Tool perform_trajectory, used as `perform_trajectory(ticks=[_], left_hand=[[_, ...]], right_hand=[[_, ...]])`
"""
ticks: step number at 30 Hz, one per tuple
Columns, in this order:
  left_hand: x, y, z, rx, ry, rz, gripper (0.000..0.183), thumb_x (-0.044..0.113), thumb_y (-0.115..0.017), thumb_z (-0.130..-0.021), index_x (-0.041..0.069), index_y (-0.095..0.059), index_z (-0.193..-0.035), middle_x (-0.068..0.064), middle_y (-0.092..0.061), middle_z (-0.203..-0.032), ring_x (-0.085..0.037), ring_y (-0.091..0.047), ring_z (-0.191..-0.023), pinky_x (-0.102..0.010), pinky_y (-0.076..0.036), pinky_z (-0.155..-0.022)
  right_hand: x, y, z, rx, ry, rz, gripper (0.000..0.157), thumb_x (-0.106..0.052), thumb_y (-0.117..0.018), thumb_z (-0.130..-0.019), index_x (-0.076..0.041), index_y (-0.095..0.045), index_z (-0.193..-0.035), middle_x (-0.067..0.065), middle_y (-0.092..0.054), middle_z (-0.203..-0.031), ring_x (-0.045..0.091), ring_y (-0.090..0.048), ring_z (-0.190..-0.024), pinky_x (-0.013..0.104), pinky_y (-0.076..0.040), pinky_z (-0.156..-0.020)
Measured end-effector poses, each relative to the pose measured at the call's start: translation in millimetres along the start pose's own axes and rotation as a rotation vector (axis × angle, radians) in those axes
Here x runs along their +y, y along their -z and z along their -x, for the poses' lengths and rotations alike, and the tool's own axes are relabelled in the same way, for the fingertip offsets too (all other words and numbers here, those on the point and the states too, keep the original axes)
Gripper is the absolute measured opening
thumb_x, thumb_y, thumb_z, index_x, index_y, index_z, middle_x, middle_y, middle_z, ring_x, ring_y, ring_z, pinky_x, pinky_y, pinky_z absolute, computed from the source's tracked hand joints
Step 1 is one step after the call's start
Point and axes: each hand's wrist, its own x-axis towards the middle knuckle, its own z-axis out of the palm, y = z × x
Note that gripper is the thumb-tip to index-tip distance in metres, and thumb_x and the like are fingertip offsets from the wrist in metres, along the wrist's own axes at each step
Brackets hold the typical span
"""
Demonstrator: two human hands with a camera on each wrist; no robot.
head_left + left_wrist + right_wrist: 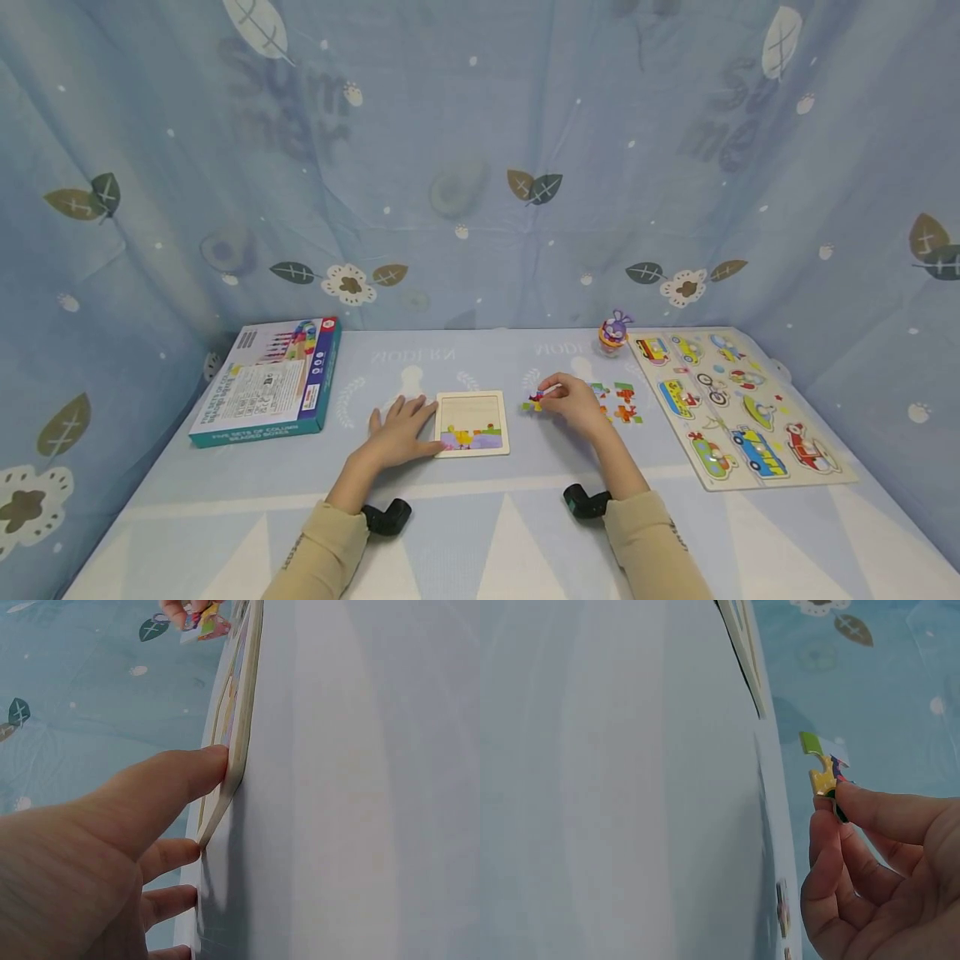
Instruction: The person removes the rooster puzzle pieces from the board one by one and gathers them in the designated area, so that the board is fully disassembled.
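My right hand (576, 407) pinches a small colourful jigsaw piece (824, 774) between thumb and fingers, lifted above the table to the right of a wooden puzzle frame (472, 398). Yellow, green and dark blue show on the piece. Along the bottom of the frame a strip of joined jigsaw pieces (471, 437) forms part of a picture; bare wood shows above it. At the frame's left edge lies my left hand (399, 433), fingers spread, its thumb (202, 769) touching the near left corner. More loose jigsaw pieces (626, 402) lie on the table, partly hidden behind my right hand.
A boxed set (266, 379) lies at the back left. On the right is a wooden vehicle puzzle board (738, 404). A small purple rabbit-eared toy (613, 331) stands by the board's far left corner. A blue patterned curtain (480, 167) hangs behind the table.
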Motion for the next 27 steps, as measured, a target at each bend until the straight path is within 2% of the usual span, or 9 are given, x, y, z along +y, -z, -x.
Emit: perform_trajectory(ticks=[4, 14, 21, 27], left_hand=[[0.5, 0.3, 0.2, -0.004, 0.000, -0.004, 0.072, 0.042, -0.066, -0.081, 0.009, -0.040, -0.140, -0.016, -0.032, -0.146, -0.045, -0.016, -0.136, -0.070, -0.004, -0.100], [1.0, 1.1, 0.6, -0.009, 0.002, 0.000, 0.073, 0.042, -0.066, -0.081, 0.008, -0.040, -0.140, -0.017, -0.031, -0.147, -0.045, -0.016, -0.136, -0.071, -0.003, -0.100], [-0.1, 0.6, 1.4, -0.015, 0.010, -0.007, 0.073, 0.043, -0.065, -0.081, 0.009, -0.040, -0.140, -0.017, -0.031, -0.147, -0.045, -0.016, -0.136, -0.071, -0.003, -0.100], [-0.4, 0.4, 0.5, -0.026, 0.005, -0.019, 0.073, 0.044, -0.064, -0.082, 0.009, -0.038, -0.141, -0.017, -0.029, -0.148, -0.045, -0.015, -0.136, -0.071, -0.003, -0.099]], right_hand=[[9, 12.0, 2, 0.009, -0.001, 0.015, 0.018, -0.004, -0.066, -0.081, -0.001, -0.061, -0.098, 0.007, -0.062, -0.079, 0.014, -0.054, -0.067, 0.026, -0.044, -0.060], [20, 36.9, 7, 0.016, -0.100, 0.075, 0.020, -0.005, -0.066, -0.079, 0.001, -0.063, -0.098, 0.006, -0.063, -0.077, 0.012, -0.055, -0.064, 0.025, -0.045, -0.059], [24, 44.3, 9, 0.027, -0.170, 0.155, 0.016, -0.005, -0.067, -0.079, 0.001, -0.066, -0.094, 0.004, -0.062, -0.075, 0.012, -0.054, -0.063, 0.024, -0.045, -0.056], [23, 45.8, 9, 0.048, -0.175, 0.211, 0.017, -0.005, -0.068, -0.079, 0.001, -0.068, -0.095, 0.005, -0.062, -0.076, 0.013, -0.053, -0.065, 0.024, -0.044, -0.056]])
